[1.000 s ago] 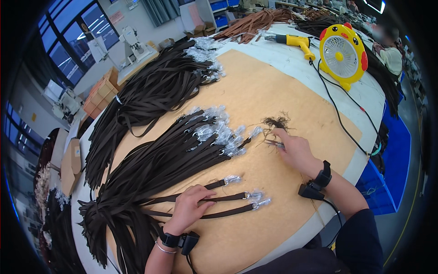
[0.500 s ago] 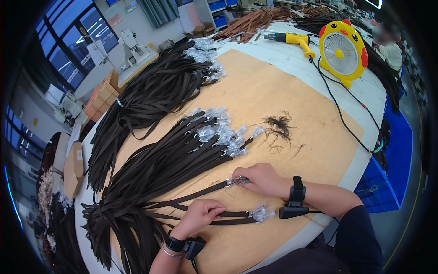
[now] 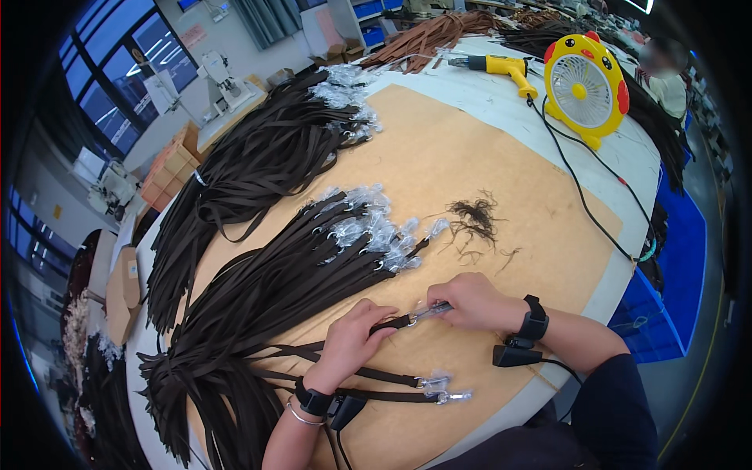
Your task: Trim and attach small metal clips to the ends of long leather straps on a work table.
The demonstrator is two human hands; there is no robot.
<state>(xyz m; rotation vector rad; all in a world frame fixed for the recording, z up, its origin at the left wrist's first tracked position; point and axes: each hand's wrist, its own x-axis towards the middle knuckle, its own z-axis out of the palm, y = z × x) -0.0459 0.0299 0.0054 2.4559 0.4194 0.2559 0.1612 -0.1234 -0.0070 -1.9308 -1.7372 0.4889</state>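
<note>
White tabletop (image 3: 509, 110), mostly covered by a smooth tan sheet (image 3: 548, 204), fills the middle of a workshop. Near its front edge, one left hand (image 3: 354, 338) pinches a flat black fabric strap (image 3: 400, 322) close to its end, while one right hand (image 3: 468, 302) closes its fingers around a slim metal tool (image 3: 443, 306) at that strap's ring; whether the tool's tips touch is too small to tell. Just below the fingers lie two loose black straps (image 3: 392, 379), each ending in a clasp wrapped in clear plastic (image 3: 454, 397). Beyond the left hand sits one near bundle of black straps (image 3: 274, 282), its strands too overlapped to count, and past it one far bundle (image 3: 266, 149). Work looks partway: one small heap of dark thread scraps (image 3: 474, 215) suggests some trimming is done, the strap in hand seems unfinished, and which of the others are finished cannot be told. Farther out are one yellow-and-black heat gun (image 3: 501, 66), one yellow chick-shaped fan (image 3: 582, 88), one pile of reddish-brown straps (image 3: 431, 39) and one co-worker (image 3: 667, 88).
</note>
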